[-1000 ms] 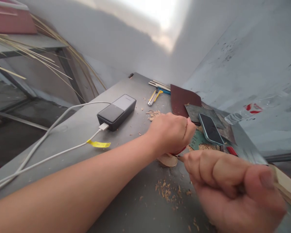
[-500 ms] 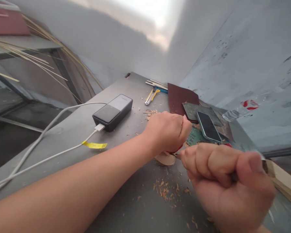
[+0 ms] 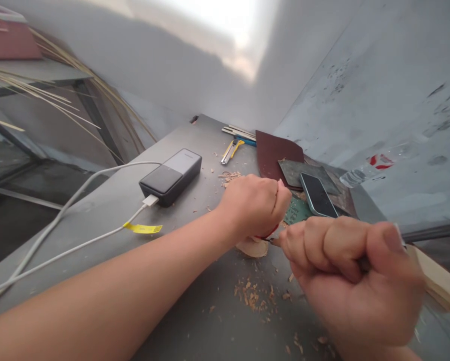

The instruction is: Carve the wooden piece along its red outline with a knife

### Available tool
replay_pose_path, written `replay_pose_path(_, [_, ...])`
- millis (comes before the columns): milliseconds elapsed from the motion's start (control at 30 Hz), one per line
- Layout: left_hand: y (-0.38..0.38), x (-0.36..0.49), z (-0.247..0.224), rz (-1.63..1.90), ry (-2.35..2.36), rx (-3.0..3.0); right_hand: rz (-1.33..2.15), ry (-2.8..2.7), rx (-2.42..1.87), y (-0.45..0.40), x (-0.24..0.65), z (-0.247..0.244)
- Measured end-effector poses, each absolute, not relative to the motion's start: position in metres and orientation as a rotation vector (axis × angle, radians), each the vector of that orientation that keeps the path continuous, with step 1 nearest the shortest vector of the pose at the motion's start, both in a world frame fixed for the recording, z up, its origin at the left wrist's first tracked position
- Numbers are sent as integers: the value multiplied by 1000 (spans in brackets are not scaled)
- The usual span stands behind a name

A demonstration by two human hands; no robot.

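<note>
My left hand (image 3: 255, 204) is closed over a pale wooden piece (image 3: 253, 248), holding it down on the grey table. Most of the piece is hidden under the fingers, and a thin red edge shows below them. In my right hand (image 3: 347, 265), a fist encloses the handle of a carving tool (image 3: 273, 241). Its thin dark metal end points left and meets the wood beside my left hand; the handle is almost wholly covered. Wood shavings (image 3: 252, 295) lie scattered on the table just in front of the piece.
A power bank (image 3: 172, 175) with a white cable stands left. A yellow utility knife (image 3: 231, 151), thin sticks and dark red sheet (image 3: 279, 155) lie behind. To the right are a phone (image 3: 318, 195), a green board (image 3: 297, 210), a plastic bottle (image 3: 375, 163) and a wood block (image 3: 437, 278).
The whole view has shifted slightly. Both hands keep their grips, and the tool's tip stays at the wood, with a little more of its dark shaft showing.
</note>
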State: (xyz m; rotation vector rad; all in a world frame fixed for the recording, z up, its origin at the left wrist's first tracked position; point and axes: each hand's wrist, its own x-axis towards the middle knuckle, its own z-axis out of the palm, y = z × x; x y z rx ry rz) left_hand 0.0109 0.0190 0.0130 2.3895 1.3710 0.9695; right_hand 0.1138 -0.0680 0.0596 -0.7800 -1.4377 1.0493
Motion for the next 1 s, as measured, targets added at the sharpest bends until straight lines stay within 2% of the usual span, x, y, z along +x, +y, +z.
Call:
replay_pose_path(167, [20, 10, 13, 948, 1373, 2395, 932, -1378, -708, -73, 112, 55])
replay_pose_path(400, [20, 11, 11, 993, 1353, 2396, 1108, -1468, -768, -62, 115, 50])
replay_pose_path(600, [19, 12, 13, 947, 1376, 2389, 944, -1412, -707, -72, 113, 51])
replay_pose_path(800, [21, 12, 10, 1016, 1361, 2381, 1091, -1524, -737, -66, 111, 41])
replay_pose_path(1000, [21, 11, 11, 974, 1348, 2418, 924, -1439, -736, -70, 109, 50])
